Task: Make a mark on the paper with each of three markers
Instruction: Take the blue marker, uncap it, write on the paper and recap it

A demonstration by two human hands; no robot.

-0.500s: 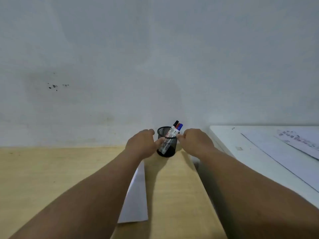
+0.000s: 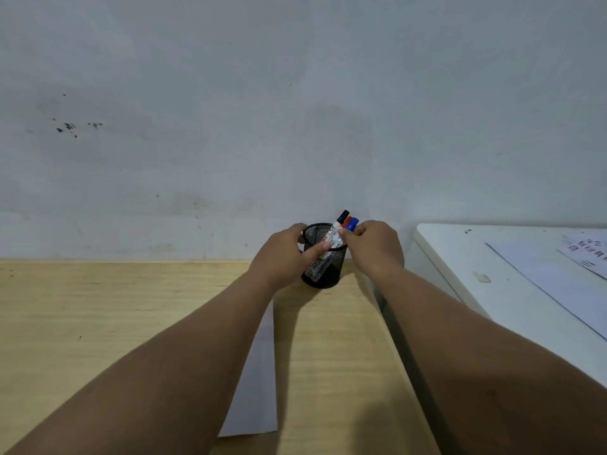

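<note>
A black mesh pen cup (image 2: 323, 270) stands on the wooden table near the wall. Three markers lean in it to the right, capped black (image 2: 343, 215), red (image 2: 349, 221) and blue (image 2: 352, 224). My left hand (image 2: 282, 257) wraps the cup's left side, thumb across its front. My right hand (image 2: 374, 247) pinches the markers at their upper ends just above the rim. A white sheet of paper (image 2: 256, 382) lies on the table between my forearms, mostly hidden under my left arm.
The wooden table (image 2: 98, 323) ends at a right edge near my right forearm. A white surface (image 2: 492, 257) stands to the right, carrying printed paper sheets (image 2: 558, 274). A grey wall (image 2: 295, 110) rises directly behind the cup.
My right hand's fingers have closed in on the markers' tops. My left hand has taken a fuller hold around the cup.
</note>
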